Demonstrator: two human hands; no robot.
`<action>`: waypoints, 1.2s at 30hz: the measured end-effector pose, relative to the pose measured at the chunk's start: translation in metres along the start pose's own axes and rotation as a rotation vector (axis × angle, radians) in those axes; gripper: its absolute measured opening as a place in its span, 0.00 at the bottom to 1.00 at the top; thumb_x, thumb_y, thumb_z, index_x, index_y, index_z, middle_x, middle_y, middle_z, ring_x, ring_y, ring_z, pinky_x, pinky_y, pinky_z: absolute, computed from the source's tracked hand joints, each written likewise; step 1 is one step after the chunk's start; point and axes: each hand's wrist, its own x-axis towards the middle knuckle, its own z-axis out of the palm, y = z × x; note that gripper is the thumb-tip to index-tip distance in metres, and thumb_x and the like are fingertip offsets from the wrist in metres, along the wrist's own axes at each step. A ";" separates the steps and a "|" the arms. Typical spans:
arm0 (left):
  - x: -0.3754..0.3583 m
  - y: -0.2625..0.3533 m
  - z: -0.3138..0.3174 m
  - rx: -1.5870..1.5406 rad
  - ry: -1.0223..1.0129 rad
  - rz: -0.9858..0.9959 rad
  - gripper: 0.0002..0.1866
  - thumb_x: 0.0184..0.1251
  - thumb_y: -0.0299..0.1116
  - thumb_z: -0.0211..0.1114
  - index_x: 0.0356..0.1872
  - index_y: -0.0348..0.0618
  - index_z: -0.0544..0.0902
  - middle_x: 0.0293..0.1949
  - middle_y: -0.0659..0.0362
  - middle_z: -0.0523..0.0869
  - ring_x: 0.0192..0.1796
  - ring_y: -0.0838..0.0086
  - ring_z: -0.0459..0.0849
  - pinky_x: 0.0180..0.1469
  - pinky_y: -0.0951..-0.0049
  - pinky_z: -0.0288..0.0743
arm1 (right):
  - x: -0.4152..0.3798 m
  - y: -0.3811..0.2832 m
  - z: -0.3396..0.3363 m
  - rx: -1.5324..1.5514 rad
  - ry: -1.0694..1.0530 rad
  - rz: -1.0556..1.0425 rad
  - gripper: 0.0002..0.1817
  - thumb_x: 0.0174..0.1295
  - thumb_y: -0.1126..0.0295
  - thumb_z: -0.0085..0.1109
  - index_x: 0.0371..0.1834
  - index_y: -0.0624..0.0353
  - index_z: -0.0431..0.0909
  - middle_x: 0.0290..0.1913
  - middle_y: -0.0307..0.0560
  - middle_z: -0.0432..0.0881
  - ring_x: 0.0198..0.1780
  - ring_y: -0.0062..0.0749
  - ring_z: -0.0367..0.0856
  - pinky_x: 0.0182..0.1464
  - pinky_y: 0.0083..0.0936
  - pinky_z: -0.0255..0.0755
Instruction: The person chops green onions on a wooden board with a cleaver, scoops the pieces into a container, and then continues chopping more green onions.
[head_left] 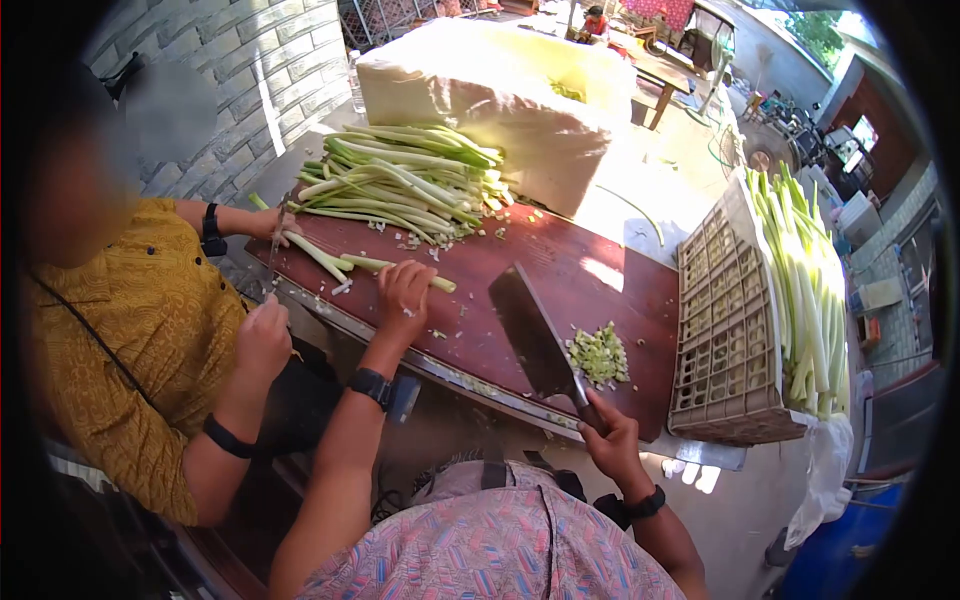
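Note:
My right hand grips the handle of a broad cleaver, its dark blade slanting up and left above the reddish-brown board. My left hand has its fingers curled over a green onion stalk lying near the board's front edge. A small heap of chopped green onion lies just right of the cleaver. Farther back, a big pile of green onions covers the board's far left part, with cut bits scattered around it.
At left, a co-worker in a yellow shirt holds a knife against stalks at the board's left end. A plastic crate with long green onions stands at the right. Behind the pile is a large cloth-covered box.

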 end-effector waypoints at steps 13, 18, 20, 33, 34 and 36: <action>-0.031 0.136 0.032 -0.178 -0.214 0.213 0.14 0.59 0.28 0.61 0.47 0.50 0.82 0.41 0.58 0.79 0.51 0.62 0.78 0.59 0.53 0.65 | -0.008 0.073 -0.047 0.304 0.115 0.189 0.29 0.57 0.79 0.63 0.65 0.64 0.72 0.53 0.47 0.83 0.51 0.22 0.78 0.53 0.21 0.73; -0.033 0.157 0.040 -0.224 -0.183 0.184 0.14 0.59 0.27 0.61 0.46 0.50 0.82 0.39 0.59 0.78 0.48 0.63 0.78 0.55 0.56 0.66 | -0.034 0.060 -0.081 0.366 0.055 0.219 0.28 0.56 0.81 0.62 0.64 0.62 0.74 0.44 0.42 0.83 0.35 0.17 0.78 0.35 0.16 0.73; -0.035 0.154 0.032 -0.203 -0.177 0.171 0.14 0.58 0.27 0.62 0.46 0.51 0.83 0.39 0.59 0.78 0.48 0.63 0.78 0.54 0.57 0.66 | -0.042 0.066 -0.093 0.354 0.023 0.183 0.29 0.56 0.81 0.63 0.64 0.61 0.74 0.40 0.40 0.83 0.29 0.14 0.75 0.29 0.15 0.69; -0.054 0.145 0.028 -0.179 -0.220 0.137 0.14 0.60 0.30 0.62 0.48 0.53 0.83 0.41 0.59 0.79 0.50 0.63 0.77 0.54 0.56 0.65 | 0.016 0.081 -0.082 0.327 -0.206 0.265 0.32 0.57 0.79 0.61 0.68 0.61 0.69 0.28 0.42 0.82 0.22 0.20 0.76 0.24 0.19 0.70; -0.053 0.148 0.032 -0.198 -0.213 0.140 0.14 0.60 0.30 0.62 0.48 0.53 0.83 0.42 0.59 0.80 0.51 0.63 0.77 0.54 0.56 0.65 | 0.018 0.094 -0.080 0.334 -0.148 0.253 0.33 0.58 0.79 0.60 0.70 0.61 0.66 0.24 0.43 0.81 0.17 0.21 0.75 0.20 0.19 0.68; -0.053 0.156 0.039 -0.193 -0.231 0.135 0.14 0.60 0.30 0.62 0.48 0.52 0.83 0.43 0.59 0.80 0.51 0.62 0.77 0.54 0.57 0.65 | 0.018 0.115 -0.077 0.357 -0.136 0.236 0.31 0.59 0.79 0.59 0.69 0.62 0.66 0.23 0.42 0.80 0.17 0.21 0.75 0.19 0.19 0.67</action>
